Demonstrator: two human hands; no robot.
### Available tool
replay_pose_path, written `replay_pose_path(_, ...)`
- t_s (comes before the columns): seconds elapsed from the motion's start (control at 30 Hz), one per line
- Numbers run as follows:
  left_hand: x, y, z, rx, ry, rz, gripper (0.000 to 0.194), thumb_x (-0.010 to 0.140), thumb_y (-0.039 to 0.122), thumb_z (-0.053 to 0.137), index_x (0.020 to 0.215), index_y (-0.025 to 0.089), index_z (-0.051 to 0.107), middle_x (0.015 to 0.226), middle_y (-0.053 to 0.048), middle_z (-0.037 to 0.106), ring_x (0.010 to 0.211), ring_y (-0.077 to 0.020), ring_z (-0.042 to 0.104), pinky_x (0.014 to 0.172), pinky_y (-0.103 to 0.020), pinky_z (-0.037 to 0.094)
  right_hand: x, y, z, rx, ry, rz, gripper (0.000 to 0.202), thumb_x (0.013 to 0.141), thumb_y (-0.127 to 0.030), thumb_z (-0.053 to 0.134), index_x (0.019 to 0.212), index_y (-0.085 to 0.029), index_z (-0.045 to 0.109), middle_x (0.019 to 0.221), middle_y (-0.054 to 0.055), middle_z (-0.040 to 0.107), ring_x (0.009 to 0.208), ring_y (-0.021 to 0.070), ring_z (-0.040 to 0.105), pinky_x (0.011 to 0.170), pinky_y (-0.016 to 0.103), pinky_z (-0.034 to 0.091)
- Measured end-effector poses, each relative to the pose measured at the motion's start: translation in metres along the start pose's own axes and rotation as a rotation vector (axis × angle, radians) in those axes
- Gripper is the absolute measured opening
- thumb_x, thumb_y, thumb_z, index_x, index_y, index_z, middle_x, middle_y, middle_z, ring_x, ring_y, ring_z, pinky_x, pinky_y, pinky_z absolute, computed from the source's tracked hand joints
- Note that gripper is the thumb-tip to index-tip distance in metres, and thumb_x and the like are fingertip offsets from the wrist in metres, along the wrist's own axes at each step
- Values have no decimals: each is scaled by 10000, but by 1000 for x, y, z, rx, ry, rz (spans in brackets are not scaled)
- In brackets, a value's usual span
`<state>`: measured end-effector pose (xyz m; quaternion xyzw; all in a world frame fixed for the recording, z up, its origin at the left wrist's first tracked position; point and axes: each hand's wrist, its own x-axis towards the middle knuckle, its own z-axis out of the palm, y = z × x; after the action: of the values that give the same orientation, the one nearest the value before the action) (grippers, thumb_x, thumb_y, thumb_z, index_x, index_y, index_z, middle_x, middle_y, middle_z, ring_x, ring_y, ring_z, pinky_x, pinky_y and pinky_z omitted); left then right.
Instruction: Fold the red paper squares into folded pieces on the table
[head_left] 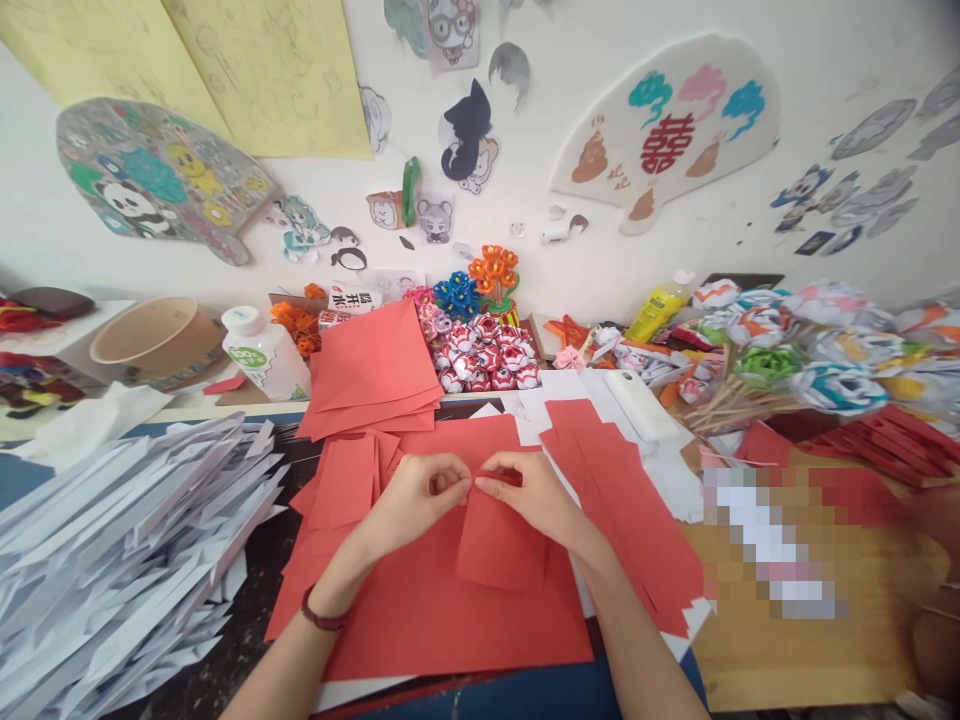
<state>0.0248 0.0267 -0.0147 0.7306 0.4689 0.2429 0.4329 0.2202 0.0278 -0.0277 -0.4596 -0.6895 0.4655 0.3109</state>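
Observation:
A small piece of red paper hangs from my fingers over a large red sheet. My right hand pinches its upper edge between thumb and forefinger. My left hand is closed in a pinch at the paper's upper left corner, fingertips meeting those of the right hand. Smaller cut red pieces lie left of my left hand, with a stack of red squares behind them. Long red strips are spread beyond my right wrist.
Folded white paper strips are heaped on the left. Behind stand a white bottle, red-and-white paper flowers and a yellow bottle. Paper flowers on sticks lie at right. Another person's blurred hand shows at the right edge.

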Motion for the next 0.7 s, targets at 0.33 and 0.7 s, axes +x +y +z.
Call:
replay_pose_path(0.33,-3,2,4,-9,-49,25,153,845,215,518,812,144,649,643,10,636,550,-83,474,530,-190,351,-1,6,-5,-19,-111,8,180,816,-293,607,708,-154,643,652,-25,535,627,117,429,579,235,326)
replay_pose_path(0.7,-4,7,4,-35,-58,22,152,831,205,524,816,139,660,654,2,639,573,-86,501,541,-194,359,-2,3,-8,64,-149,21,195,806,-310,617,713,-142,650,673,-7,559,658,129,454,608,238,353)
